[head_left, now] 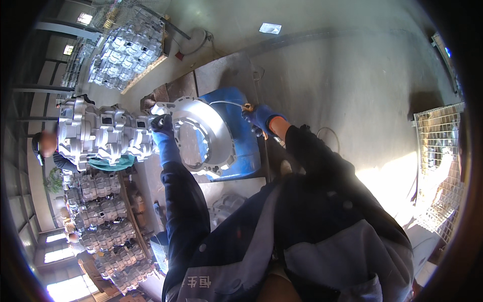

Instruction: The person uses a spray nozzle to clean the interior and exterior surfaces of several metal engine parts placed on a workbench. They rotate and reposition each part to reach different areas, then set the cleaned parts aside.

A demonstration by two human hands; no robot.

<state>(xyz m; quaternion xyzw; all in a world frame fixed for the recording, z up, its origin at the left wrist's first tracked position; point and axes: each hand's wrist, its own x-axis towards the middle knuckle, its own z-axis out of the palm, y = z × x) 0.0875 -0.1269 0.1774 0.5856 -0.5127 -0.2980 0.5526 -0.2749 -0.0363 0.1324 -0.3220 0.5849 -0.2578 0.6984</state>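
A large silver ring-shaped metal housing casting (220, 126) lies on a blue plastic surface (247, 156) in front of me. My left hand (163, 128), in a blue and dark work glove, is closed on the flanged left rim of the casting. My right hand (260, 121), in a blue glove with an orange cuff, grips an air blow gun (246, 107) to the right of the casting. Its thin, bent nozzle tube reaches left over the blue surface to the casting's upper right rim. A metal hose fitting shows below that hand.
Stacked silver castings (108, 133) stand close on the left, with a person (48, 144) beyond them. More castings (128, 55) sit on a pallet at the far left. A wire mesh cage (437, 166) stands at right. A pale sheet (270, 28) lies on the floor (342, 80).
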